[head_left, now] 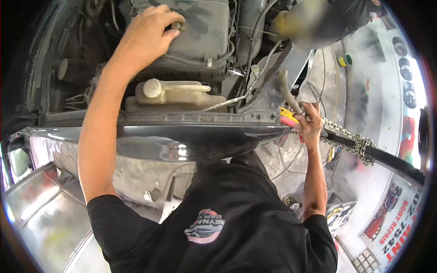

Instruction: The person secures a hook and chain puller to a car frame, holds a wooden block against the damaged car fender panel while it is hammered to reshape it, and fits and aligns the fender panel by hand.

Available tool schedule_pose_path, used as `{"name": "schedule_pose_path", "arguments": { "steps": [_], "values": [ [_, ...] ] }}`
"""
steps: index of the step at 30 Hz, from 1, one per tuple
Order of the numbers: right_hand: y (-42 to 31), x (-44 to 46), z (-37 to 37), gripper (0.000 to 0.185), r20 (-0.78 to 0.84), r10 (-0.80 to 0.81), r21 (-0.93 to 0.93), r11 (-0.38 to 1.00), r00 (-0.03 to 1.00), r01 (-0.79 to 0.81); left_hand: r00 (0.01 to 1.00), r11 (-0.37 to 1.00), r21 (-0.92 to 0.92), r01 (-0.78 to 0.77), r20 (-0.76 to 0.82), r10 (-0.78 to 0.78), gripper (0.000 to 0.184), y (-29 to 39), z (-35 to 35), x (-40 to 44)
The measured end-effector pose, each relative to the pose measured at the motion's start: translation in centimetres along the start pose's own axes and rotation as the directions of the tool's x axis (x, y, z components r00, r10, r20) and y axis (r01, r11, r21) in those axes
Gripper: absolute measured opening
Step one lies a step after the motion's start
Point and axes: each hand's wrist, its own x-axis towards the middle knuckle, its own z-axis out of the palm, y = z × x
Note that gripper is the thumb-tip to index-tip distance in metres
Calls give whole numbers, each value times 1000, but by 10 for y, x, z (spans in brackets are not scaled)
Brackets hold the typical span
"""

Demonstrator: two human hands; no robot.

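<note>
My left hand [152, 32] is over the black ribbed air filter box [207, 34] in the engine bay. Its thumb and fingers pinch a small brownish metal piece [178, 26], too small to name for certain. At the front corner of the car, my right hand [310, 122] is closed around the lower end of a grey, slightly curved bar [287, 91]. Close by that hand are a yellow and red object [288, 116] and a metal chain [343, 132].
The chain wraps a dark beam [391, 159] on the right. A yellowed plastic reservoir [182, 93] sits behind the dark fender [182, 139]. Another person [314, 22] leans in at the upper right, face blurred. Cables [291, 164] and a can [345, 60] lie on the concrete floor.
</note>
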Motion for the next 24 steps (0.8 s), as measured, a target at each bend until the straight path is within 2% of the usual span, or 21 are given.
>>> {"name": "schedule_pose_path", "arguments": {
  "steps": [1, 3, 4, 5, 7, 8, 10, 11, 13, 14, 15, 17, 18, 24],
  "values": [
    [6, -3, -3, 35, 21, 1, 0, 1000, 1000, -1, 1000, 1000, -26, 4, 24, -3, 27, 2, -5, 1],
    [23, -10, -19, 22, 75, 158, 213, 962, 985, -171, 993, 994, -83, 73, 94, -65, 26, 22, -22, 9],
    [27, -10, -24, 18, 65, 150, 190, 969, 987, -160, 982, 985, -98, 139, 140, -124, 27, 29, -28, 11],
    [3, -4, -27, 21, 40, 199, 249, 947, 979, -203, 967, 973, -108, 202, 181, -181, 28, 32, -32, 13],
    [4, -1, -33, 30, 58, 160, 283, 944, 985, -170, 942, 960, -73, 269, 228, -247, 29, 37, -34, 14],
    [-5, 6, -34, 30, 70, 158, 277, 946, 985, -172, 960, 976, -42, 214, 191, -203, 29, 44, -37, 12],
    [-28, 16, -38, 40, 135, 53, 248, 965, 989, -86, 976, 987, -13, 157, 155, -154, 30, 49, -37, 10],
    [-32, 21, -40, 40, 136, 52, 244, 966, 989, -84, 973, 983, -20, 183, 146, -178, 31, 49, -36, 10],
    [-36, 32, -41, 49, 175, -91, 201, 978, 980, 55, 970, 977, -29, 212, 132, -207, 32, 49, -37, 10],
    [-33, 31, -43, 56, 187, 5, 228, 972, 982, -49, 973, 978, -22, 207, 113, -203, 32, 49, -36, 9],
    [-34, 30, -43, 56, 194, 4, 224, 973, 981, -48, 973, 978, -21, 209, 104, -205, 33, 48, -35, 9],
    [-37, 31, -37, 59, 238, 156, 333, 914, 959, -231, 978, 980, -29, 194, 78, -192, 33, 44, -31, 8],
    [-33, 29, -25, 58, 179, 77, 319, 938, 981, -132, 980, 981, -34, 190, 73, -188, 33, 42, -29, 8],
    [-38, 34, -18, 63, 282, 127, 307, 927, 951, -215, 970, 977, 30, 211, 119, -213, 31, 47, -28, 12]
  ]
}}
